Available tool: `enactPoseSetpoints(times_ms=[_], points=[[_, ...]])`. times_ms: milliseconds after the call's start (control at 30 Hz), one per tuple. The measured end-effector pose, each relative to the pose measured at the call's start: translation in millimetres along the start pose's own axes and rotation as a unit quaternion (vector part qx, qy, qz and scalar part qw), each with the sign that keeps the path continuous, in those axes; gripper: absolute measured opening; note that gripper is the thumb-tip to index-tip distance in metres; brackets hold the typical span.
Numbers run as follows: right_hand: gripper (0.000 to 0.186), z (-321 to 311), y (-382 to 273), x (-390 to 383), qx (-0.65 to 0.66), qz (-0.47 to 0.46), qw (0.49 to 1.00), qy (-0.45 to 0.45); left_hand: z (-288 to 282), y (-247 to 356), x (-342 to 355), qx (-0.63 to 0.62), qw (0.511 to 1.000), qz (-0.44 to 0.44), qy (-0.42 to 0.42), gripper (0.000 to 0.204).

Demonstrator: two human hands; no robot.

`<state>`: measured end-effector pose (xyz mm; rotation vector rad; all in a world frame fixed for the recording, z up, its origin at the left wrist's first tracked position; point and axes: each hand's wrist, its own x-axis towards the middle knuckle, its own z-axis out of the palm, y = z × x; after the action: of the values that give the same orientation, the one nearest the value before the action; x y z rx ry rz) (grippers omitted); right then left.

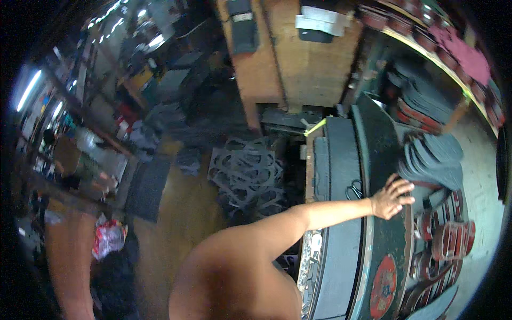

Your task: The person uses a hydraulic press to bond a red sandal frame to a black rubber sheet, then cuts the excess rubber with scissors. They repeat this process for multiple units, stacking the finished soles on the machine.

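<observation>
The right hand (pixel 391 199) lies over the right edge of the dark green bench (pixel 380 240), fingers spread apart; the left hand is out of sight. Just beyond that edge sits a stack of grey soles (pixel 433 160); whether fingertips touch it, I cannot tell. Scissors (pixel 354 190) lie near the bench's left edge, with bare green surface on either side of the wrist.

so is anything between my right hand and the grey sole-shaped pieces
Nothing visible: your right hand, fingers spread, is over the dark green bench, beside the grey sole-shaped pieces; whether they touch is unclear. The scissors lie left of it.
</observation>
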<state>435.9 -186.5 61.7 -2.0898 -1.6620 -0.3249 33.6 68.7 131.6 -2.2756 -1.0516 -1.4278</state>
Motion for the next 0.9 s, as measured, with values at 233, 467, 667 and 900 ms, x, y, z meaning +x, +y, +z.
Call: enactPoseSetpoints(times_ms=[233, 467, 667, 900], points=[[0.042, 49, -99, 78, 0.073, -0.101, 0.992, 0.033, -12, 21, 20, -0.089, 0.993, -0.045, 0.055, 0.04], [0.047, 79, -162, 104, 0.165, -0.161, 0.972, 0.04, -19, 33, 42, -0.149, 0.978, -0.073, 0.123, 0.029], [0.052, 73, -160, 105, 0.191, -0.151, 0.967, 0.076, -19, 32, 48, -0.136, 0.977, -0.067, 0.148, 0.026], [0.057, 56, -157, 95, 0.249, -0.14, 0.949, 0.135, -34, 36, 49, -0.151, 0.967, -0.073, 0.193, 0.025]])
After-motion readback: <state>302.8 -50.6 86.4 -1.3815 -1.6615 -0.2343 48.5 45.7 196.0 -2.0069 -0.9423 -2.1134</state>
